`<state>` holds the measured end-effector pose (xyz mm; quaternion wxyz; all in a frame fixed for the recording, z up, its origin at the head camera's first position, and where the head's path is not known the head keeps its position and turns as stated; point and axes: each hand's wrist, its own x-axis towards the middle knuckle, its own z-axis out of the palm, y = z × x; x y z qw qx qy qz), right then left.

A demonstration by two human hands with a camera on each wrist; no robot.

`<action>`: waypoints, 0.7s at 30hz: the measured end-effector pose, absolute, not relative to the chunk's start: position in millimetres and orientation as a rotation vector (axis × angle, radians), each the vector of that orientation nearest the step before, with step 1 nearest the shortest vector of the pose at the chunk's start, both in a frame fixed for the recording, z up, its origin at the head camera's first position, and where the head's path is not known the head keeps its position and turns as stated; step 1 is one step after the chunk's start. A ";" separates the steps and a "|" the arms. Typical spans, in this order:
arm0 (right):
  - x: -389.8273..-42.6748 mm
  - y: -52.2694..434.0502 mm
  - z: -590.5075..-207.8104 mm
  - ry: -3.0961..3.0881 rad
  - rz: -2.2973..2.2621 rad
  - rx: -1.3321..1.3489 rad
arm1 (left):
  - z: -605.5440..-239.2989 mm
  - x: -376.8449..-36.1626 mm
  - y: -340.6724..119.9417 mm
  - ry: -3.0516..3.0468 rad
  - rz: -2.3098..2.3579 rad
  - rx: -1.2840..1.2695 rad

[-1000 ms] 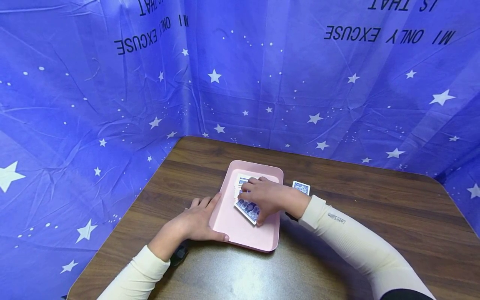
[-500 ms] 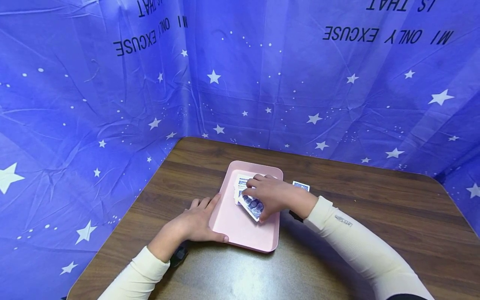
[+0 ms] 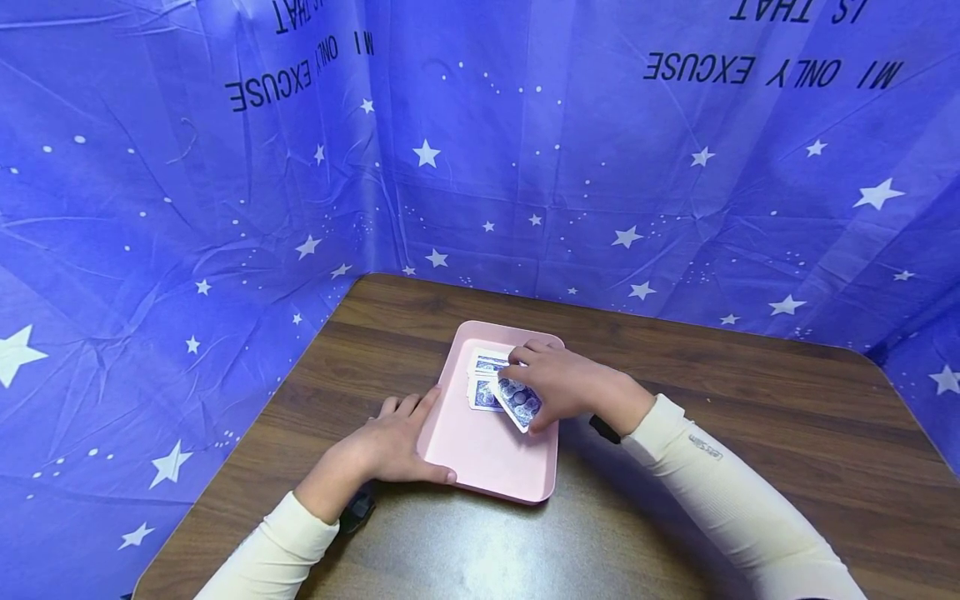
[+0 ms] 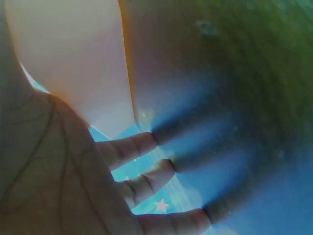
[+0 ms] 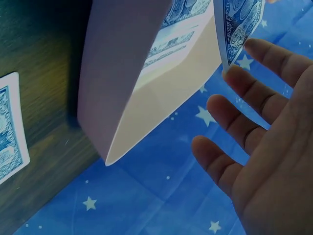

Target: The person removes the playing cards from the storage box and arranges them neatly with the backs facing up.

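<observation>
A pink tray (image 3: 480,467) sits on the wooden table. My left hand (image 3: 390,446) rests against its left wall, thumb on the near rim and fingers straight on the table; the left wrist view shows those fingers (image 4: 146,178) beside the tray wall (image 4: 73,63). My right hand (image 3: 562,387) hovers over the tray's right side and pinches a tilted blue-backed card (image 3: 519,402). In the right wrist view that card (image 5: 239,24) hangs above the spread fingers (image 5: 244,122). Two more blue-backed cards (image 3: 486,379) lie flat in the tray's far part.
Another blue-backed card (image 5: 10,127) lies on the table right of the tray (image 5: 127,88); my right hand hides it in the head view. A blue starred cloth (image 3: 225,208) walls the table at the back and left. Bare wood (image 3: 750,392) stretches to the right.
My right hand has carried the pinched card from the tray's middle toward its far right, tilting it up. The card on the table is now hidden behind that hand. The left hand has stayed put.
</observation>
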<state>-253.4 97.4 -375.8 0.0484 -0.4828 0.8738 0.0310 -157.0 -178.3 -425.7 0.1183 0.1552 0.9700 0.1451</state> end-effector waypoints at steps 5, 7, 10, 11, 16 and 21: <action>-255.4 108.3 -375.8 2.692 0.051 -1.400 | -426.5 -157.4 -177.9 2.841 0.419 0.458; -256.0 114.1 -375.4 2.706 0.025 -1.374 | -426.5 -157.5 -177.8 2.840 0.419 0.458; -256.9 123.2 -374.7 2.730 -0.012 -1.356 | -426.2 -157.8 -177.6 2.836 0.418 0.454; -257.0 126.4 -374.4 2.738 -0.021 -1.352 | -426.1 -158.0 -177.5 2.835 0.417 0.451; -257.0 142.5 -374.1 2.773 -0.057 -1.287 | -425.5 -158.2 -177.4 2.828 0.409 0.444; -256.8 159.1 -376.7 2.801 -0.095 -1.238 | -426.0 -157.6 -177.7 2.821 0.405 0.437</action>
